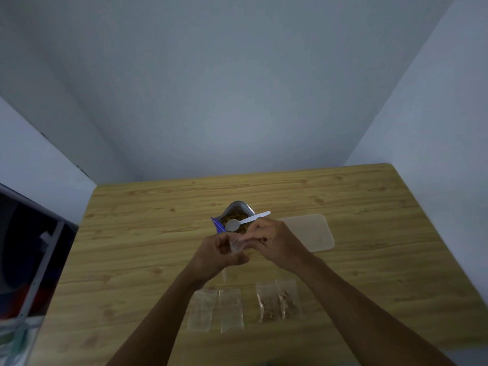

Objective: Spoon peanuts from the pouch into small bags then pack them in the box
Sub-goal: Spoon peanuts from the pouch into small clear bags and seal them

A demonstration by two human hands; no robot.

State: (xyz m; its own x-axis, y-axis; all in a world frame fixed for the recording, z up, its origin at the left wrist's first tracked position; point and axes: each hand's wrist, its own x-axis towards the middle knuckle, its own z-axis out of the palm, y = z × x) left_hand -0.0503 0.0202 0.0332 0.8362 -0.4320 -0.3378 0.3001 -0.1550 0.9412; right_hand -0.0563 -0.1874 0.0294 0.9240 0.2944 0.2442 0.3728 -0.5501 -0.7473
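Clear bag (235, 245) pinched in left hand (219, 256), white spoon (247, 221) gripped in right hand (272, 240)

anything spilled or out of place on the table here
Nothing stands out: nothing is spilled on the table, the pouch stands upright with the white spoon across its mouth, and the small bags lie flat.

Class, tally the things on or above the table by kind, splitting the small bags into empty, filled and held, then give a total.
Pouch: 1
Spoon: 1
Box: 1
Empty bags: 2
Filled bags: 2
Held bag: 1
Total: 8
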